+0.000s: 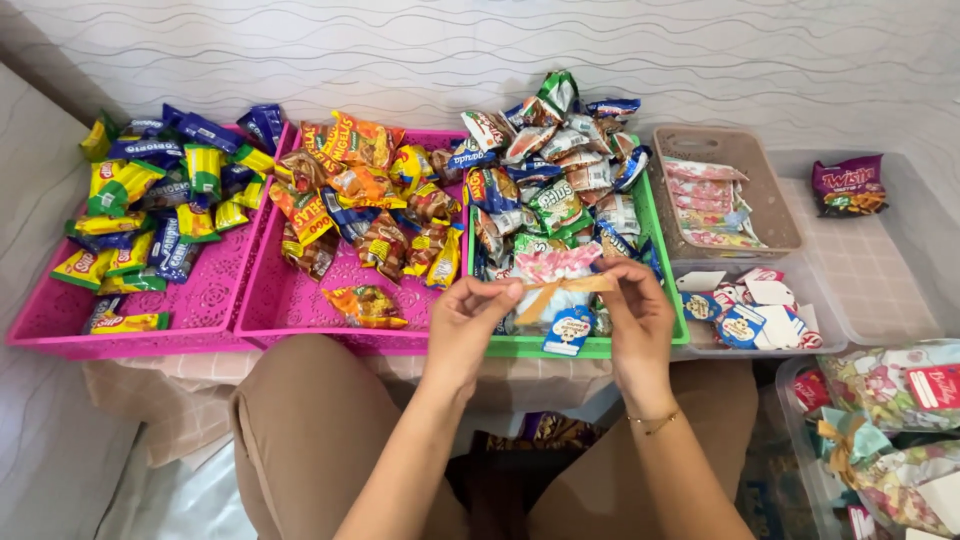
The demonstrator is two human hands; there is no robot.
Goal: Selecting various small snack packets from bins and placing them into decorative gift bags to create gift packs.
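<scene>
Two pink trays: left pink tray (pixel 200 300) full of yellow and blue snack packets, right pink tray (pixel 300 305) with orange packets. One green tray (pixel 530 347) heaped with mixed packets, one beige basket (pixel 775 215) of pink wrappers at the far right. Over the green tray's near edge, one wrapped gift bag (pixel 556 278), its gold ribbon (pixel 560 289) pinched at either end by left hand (pixel 465 325) and right hand (pixel 638 320), both grasping the ribbon.
</scene>
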